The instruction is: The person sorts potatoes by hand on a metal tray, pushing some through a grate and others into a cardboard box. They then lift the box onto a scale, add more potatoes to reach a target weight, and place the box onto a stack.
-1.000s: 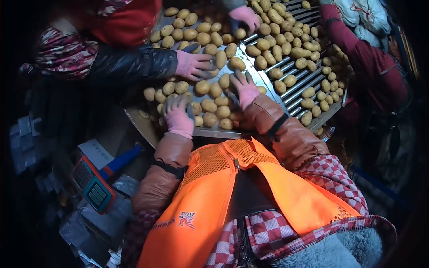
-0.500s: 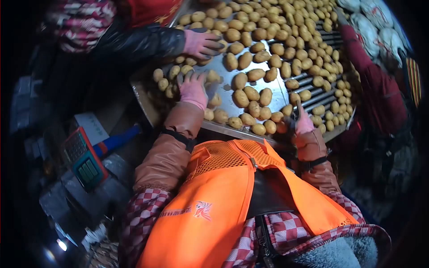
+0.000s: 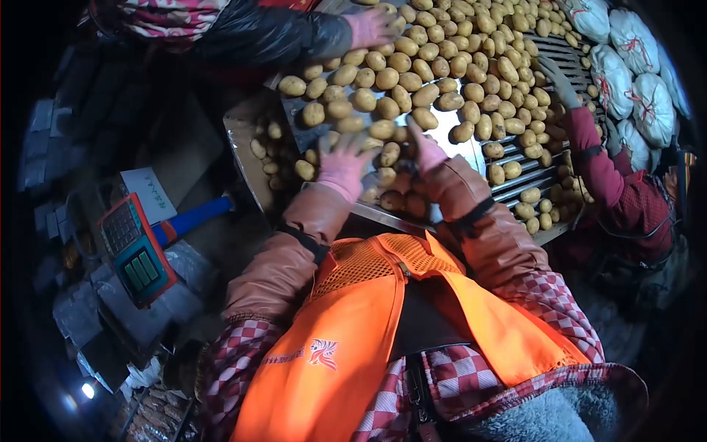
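Note:
Many yellow-brown potatoes (image 3: 387, 107) lie on a metal sorting table (image 3: 449, 136). My left hand (image 3: 343, 166), in a pink glove with grey fingertips, rests fingers spread on potatoes near the table's front edge; the fingertips are slightly blurred. Close beside it on the right, my right hand (image 3: 427, 153), gloved alike, touches the same group of potatoes with one finger stretched forward. Its other fingers are partly hidden. Darker potatoes (image 3: 392, 200) sit below and between my hands at the edge.
A co-worker's pink-gloved hand (image 3: 374, 28) reaches over potatoes at the back left. Another person's grey-gloved hand (image 3: 561, 85) is over the bar grate (image 3: 519, 180) at the right. Filled white sacks (image 3: 633, 51) stand far right. A scale display (image 3: 138, 250) is at my left.
My right hand has moved left from the grate to beside my left hand. Potatoes now cover more of the plate's left part. The co-worker's hand has shifted toward the back.

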`<state>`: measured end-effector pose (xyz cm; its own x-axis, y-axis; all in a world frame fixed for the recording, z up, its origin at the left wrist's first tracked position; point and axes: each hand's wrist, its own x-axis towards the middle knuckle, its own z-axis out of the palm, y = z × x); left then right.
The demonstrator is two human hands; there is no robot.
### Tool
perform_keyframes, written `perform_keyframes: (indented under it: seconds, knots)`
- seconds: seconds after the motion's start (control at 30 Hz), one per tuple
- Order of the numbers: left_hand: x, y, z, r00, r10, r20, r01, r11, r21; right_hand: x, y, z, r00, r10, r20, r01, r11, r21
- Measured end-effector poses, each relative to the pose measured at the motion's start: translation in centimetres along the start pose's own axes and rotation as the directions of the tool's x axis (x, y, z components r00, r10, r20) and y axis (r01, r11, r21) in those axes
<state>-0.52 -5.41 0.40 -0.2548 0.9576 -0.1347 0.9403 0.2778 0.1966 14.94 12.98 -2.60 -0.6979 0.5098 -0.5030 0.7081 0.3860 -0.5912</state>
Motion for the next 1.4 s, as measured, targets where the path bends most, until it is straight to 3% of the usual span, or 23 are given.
perform_keyframes:
  seconds: [0.07,0.13,0.2,0.27,0.37,0.43,0.47,0.53,0.57,0.63,0.7,0.73,0.8,0.87,0.93,0.97,1.0,1.03,1.13,1.2,1.27,1.3,1.4]
  knots:
    - [-0.4,-1.8,0.1,0.995,-0.088,-0.049,0.088,0.996,-0.01,0.7,-3.3,0.4,0.969,-0.244,-0.031,0.242,0.969,-0.05]
    - [-1.4,-2.9,-0.2,0.967,-0.235,-0.1,0.235,0.972,-0.015,0.4,-7.5,-0.1,0.984,-0.173,0.03,0.176,0.977,-0.12]
    - [-2.2,-3.9,-1.5,0.927,-0.37,-0.06,0.368,0.929,-0.043,1.4,-5.6,1.6,0.844,-0.517,-0.142,0.513,0.856,-0.065]
    - [-3.5,-4.9,-0.5,0.854,-0.506,-0.119,0.51,0.86,0.005,2.4,-4.0,1.3,0.815,-0.485,-0.318,0.562,0.794,0.232]
    - [-5.1,-6.6,0.9,0.823,-0.448,-0.35,0.439,0.892,-0.108,3.3,-0.2,-5.5,0.774,-0.27,-0.573,0.38,0.922,0.079]
    - [-4.3,-5.0,-0.6,0.874,-0.322,-0.364,0.269,0.944,-0.191,3.9,0.5,-9.2,0.648,-0.176,-0.741,-0.017,0.969,-0.245]
    - [-2.9,-2.9,-2.2,0.902,-0.293,-0.315,0.213,0.94,-0.265,4.9,1.4,-9.8,0.758,0.018,-0.652,-0.15,0.977,-0.149]
    - [1.2,-1.5,-2.8,0.948,-0.146,-0.284,0.017,0.911,-0.412,2.5,-4.1,-9.3,0.907,0.106,-0.407,-0.28,0.874,-0.397]
    - [3.6,-0.5,-3.8,0.953,-0.123,-0.276,-0.018,0.889,-0.458,2.8,-4.1,-6.6,0.869,0.06,-0.492,-0.32,0.825,-0.465]
    - [8.6,1.2,-4.4,0.968,-0.156,-0.196,0.057,0.9,-0.432,3.5,-2.6,-2.8,0.95,-0.114,-0.292,0.07,0.985,-0.158]
    - [13.2,1.8,-4.2,0.975,-0.092,-0.201,-0.009,0.892,-0.452,0.9,-4.0,2.1,0.761,-0.43,-0.485,0.277,0.892,-0.357]
    - [15.2,1.8,-2.1,0.972,-0.071,-0.226,-0.005,0.948,-0.318,-0.8,-4.3,2.9,0.848,-0.366,-0.384,0.218,0.9,-0.377]
    - [14.5,3.2,-3.2,0.993,-0.075,-0.091,0.068,0.994,-0.084,-4.6,-5.3,0.4,0.924,-0.33,-0.19,0.327,0.944,-0.048]
    - [12.3,2.2,-2.0,0.995,-0.059,-0.075,0.055,0.997,-0.06,-4.8,-2.4,-0.3,0.892,-0.404,-0.203,0.44,0.88,0.181]
    - [9.6,1.2,-0.2,0.989,-0.091,-0.12,0.094,0.995,0.023,-6.1,0.7,-1.5,0.955,-0.212,-0.205,0.287,0.832,0.474]
    - [7.8,1.0,-0.4,0.985,-0.121,-0.126,0.117,0.992,-0.041,-6.9,1.5,-2.6,0.926,-0.209,-0.313,0.303,0.908,0.288]
    - [6.4,0.8,-0.6,0.979,-0.153,-0.134,0.139,0.985,-0.105,-6.8,4.0,-2.6,0.959,-0.082,-0.272,0.225,0.805,0.549]
    - [5.2,0.5,0.2,0.968,-0.191,-0.16,0.17,0.976,-0.134,-8.0,3.9,-4.5,0.981,0.088,-0.17,0.028,0.813,0.581]
    - [2.0,-1.0,1.4,0.931,-0.334,-0.149,0.306,0.934,-0.185,-9.1,7.1,-6.4,0.974,0.108,-0.201,-0.1,0.994,0.053]
    - [0.6,-1.9,-1.7,0.885,-0.466,-0.014,0.457,0.872,-0.177,-9.7,6.4,-6.7,0.993,0.054,-0.108,-0.058,0.998,-0.03]
    - [-2.4,-3.9,0.3,0.827,-0.515,-0.227,0.478,0.856,-0.198,-9.5,5.2,-5.9,0.979,-0.158,-0.128,0.132,0.972,-0.194]
    - [-3.4,-4.4,1.2,0.773,-0.553,-0.311,0.496,0.833,-0.246,-9.3,3.8,-6.1,0.999,0.019,-0.032,-0.026,0.974,-0.225]
    - [-4.9,-2.3,-0.5,0.645,-0.539,-0.542,0.468,0.839,-0.278,-7.9,1.5,-5.2,1.0,-0.011,-0.002,0.01,0.965,-0.262]
